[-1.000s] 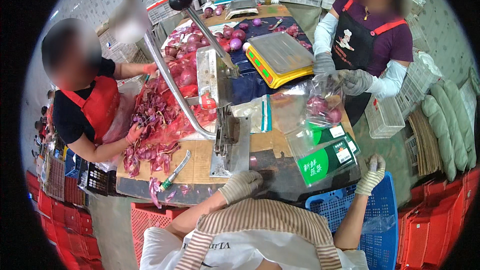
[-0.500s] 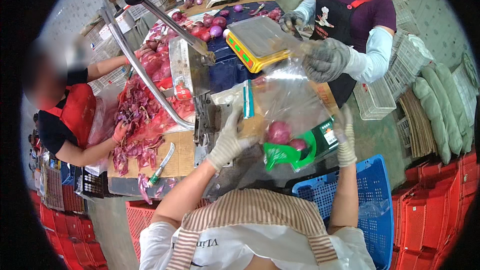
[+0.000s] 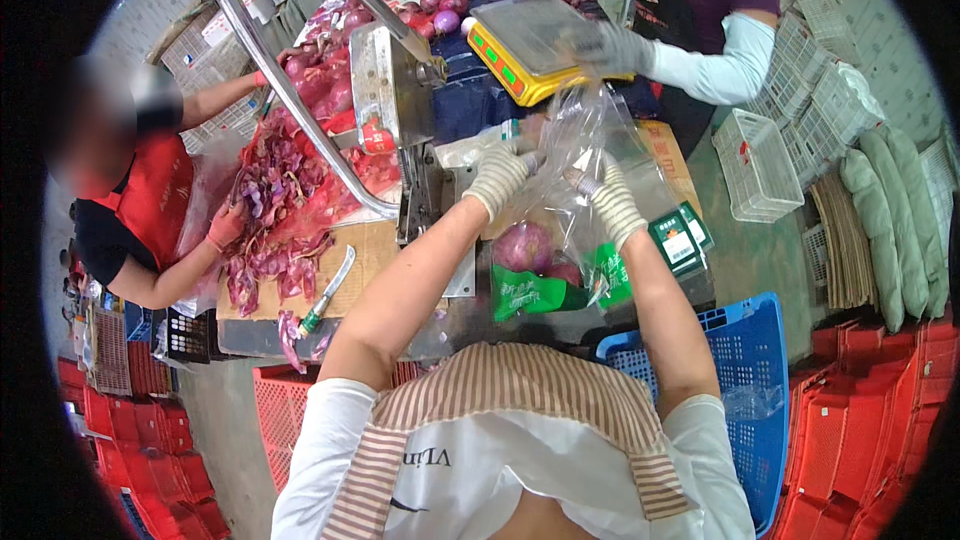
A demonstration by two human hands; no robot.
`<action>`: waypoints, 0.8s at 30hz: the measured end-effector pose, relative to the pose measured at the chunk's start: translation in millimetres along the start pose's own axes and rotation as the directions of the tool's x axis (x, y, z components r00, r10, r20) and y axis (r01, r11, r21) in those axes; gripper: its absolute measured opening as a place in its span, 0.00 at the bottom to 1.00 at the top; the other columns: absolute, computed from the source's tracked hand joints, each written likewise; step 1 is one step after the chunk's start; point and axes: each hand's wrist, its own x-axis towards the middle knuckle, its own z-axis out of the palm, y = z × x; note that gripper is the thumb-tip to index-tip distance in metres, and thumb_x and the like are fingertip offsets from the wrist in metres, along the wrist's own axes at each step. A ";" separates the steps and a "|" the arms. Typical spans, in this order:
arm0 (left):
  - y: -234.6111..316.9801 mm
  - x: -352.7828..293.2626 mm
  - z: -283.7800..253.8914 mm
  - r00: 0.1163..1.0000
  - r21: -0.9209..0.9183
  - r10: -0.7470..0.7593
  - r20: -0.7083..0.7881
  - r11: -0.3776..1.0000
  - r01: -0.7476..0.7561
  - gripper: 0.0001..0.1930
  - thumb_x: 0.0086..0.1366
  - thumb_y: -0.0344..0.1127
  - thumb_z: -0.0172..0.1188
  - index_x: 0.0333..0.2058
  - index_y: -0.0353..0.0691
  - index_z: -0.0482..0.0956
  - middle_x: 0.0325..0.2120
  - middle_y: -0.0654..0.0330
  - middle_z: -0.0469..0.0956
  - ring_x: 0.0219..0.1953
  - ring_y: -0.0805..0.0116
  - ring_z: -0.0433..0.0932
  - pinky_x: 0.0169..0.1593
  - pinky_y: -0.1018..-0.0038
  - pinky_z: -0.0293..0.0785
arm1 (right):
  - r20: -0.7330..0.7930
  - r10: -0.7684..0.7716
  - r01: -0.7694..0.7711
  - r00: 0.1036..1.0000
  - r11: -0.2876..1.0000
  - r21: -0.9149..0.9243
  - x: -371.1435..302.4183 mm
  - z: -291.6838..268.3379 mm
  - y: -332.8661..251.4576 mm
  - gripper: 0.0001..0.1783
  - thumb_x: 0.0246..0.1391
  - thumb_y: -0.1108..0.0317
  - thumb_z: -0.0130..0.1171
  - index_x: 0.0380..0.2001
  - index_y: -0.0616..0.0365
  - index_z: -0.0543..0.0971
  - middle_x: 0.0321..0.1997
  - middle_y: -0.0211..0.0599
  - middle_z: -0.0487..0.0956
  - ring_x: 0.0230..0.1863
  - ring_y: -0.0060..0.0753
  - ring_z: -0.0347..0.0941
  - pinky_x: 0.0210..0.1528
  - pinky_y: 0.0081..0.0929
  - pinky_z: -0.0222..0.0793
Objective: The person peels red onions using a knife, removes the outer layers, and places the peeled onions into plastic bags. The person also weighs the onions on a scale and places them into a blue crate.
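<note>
A clear plastic bag (image 3: 640,166) with green print at its bottom stands on the table in front of me, several red onions (image 3: 522,247) inside. My left hand (image 3: 503,178), in a pale knit glove, is closed at the bag's upper left side. On its other side my right hand (image 3: 612,202), gloved alike, has its fingers closed on the gathered film. The exact pinch of the fingertips is partly hidden by the shiny plastic. Dark green labelled cards (image 3: 680,240) lie right of my right hand. Left of the bag rises a metal bench press (image 3: 385,90) with a long lever.
A yellow scale (image 3: 530,40) stands beyond the bag, with a co-worker's grey-gloved hand (image 3: 610,48) over it. At left, another co-worker's hand (image 3: 228,225) is at onion skins (image 3: 275,185). A knife (image 3: 328,290) lies near the table's front edge; a blue basket (image 3: 755,370) sits at right.
My hands have come together from either side onto the bag's upper part. The co-worker's grey-gloved hand has moved off the bag toward the scale. The onions now rest lower and further left.
</note>
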 end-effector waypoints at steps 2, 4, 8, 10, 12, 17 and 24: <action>33.8 -23.7 -5.6 0.996 -0.175 0.028 -0.084 0.984 -0.042 0.15 0.54 0.37 0.60 0.39 0.36 0.77 0.28 0.63 0.77 0.28 0.77 0.71 0.33 0.80 0.69 | 0.054 0.106 -0.110 0.993 0.991 0.082 -19.9 2.2 -29.6 0.26 0.40 0.65 0.66 0.44 0.63 0.70 0.40 0.36 0.74 0.41 0.26 0.69 0.42 0.24 0.67; 38.8 -37.3 -15.0 0.978 -0.175 0.177 -0.112 0.965 -0.195 0.12 0.56 0.37 0.58 0.35 0.36 0.76 0.26 0.64 0.75 0.29 0.77 0.71 0.35 0.80 0.68 | 0.095 0.096 -0.109 0.991 0.983 0.147 -46.9 2.5 -74.6 0.20 0.41 0.66 0.65 0.38 0.62 0.74 0.35 0.33 0.75 0.37 0.23 0.71 0.38 0.22 0.67; 96.1 -87.6 -45.7 0.931 -0.320 0.364 -0.023 0.880 -0.352 0.11 0.57 0.36 0.56 0.34 0.35 0.76 0.27 0.64 0.75 0.31 0.76 0.72 0.37 0.79 0.69 | 0.024 -0.295 0.296 0.955 0.953 -0.071 -98.4 -19.8 -95.7 0.15 0.43 0.69 0.63 0.35 0.61 0.75 0.32 0.32 0.76 0.33 0.24 0.71 0.36 0.22 0.68; 94.8 -98.3 -49.5 0.897 -0.290 0.442 0.016 0.861 -0.419 0.11 0.57 0.37 0.56 0.33 0.34 0.76 0.28 0.64 0.76 0.32 0.75 0.73 0.38 0.79 0.69 | -0.041 -0.331 0.326 0.943 0.940 -0.102 -113.1 -22.5 -97.4 0.13 0.43 0.70 0.61 0.34 0.61 0.75 0.32 0.32 0.76 0.33 0.25 0.71 0.37 0.23 0.68; 97.3 -102.0 -49.6 0.863 -0.023 0.498 0.080 0.867 -0.498 0.12 0.57 0.38 0.56 0.33 0.34 0.77 0.28 0.63 0.76 0.33 0.74 0.73 0.39 0.78 0.69 | -0.133 -0.111 0.128 0.985 0.983 0.130 -122.7 -25.4 -107.8 0.11 0.44 0.71 0.60 0.33 0.61 0.75 0.34 0.33 0.76 0.34 0.26 0.71 0.39 0.25 0.69; 114.9 -115.8 -59.2 0.860 0.061 0.504 0.077 0.859 -0.509 0.09 0.56 0.33 0.51 0.31 0.35 0.77 0.30 0.53 0.76 0.36 0.58 0.74 0.42 0.71 0.68 | 0.101 -0.269 0.271 0.958 0.963 0.000 -132.7 -36.0 -107.1 0.33 0.37 0.55 0.67 0.45 0.61 0.71 0.44 0.36 0.74 0.45 0.32 0.70 0.49 0.30 0.65; 101.7 -126.9 -38.3 0.794 -0.082 0.593 0.134 0.805 -0.588 0.10 0.59 0.36 0.51 0.35 0.35 0.75 0.29 0.59 0.76 0.34 0.69 0.75 0.43 0.74 0.70 | 0.284 -0.337 0.353 0.898 0.936 -0.005 -121.3 -11.4 -86.3 0.44 0.40 0.61 0.67 0.58 0.59 0.56 0.49 0.38 0.71 0.49 0.31 0.68 0.50 0.29 0.65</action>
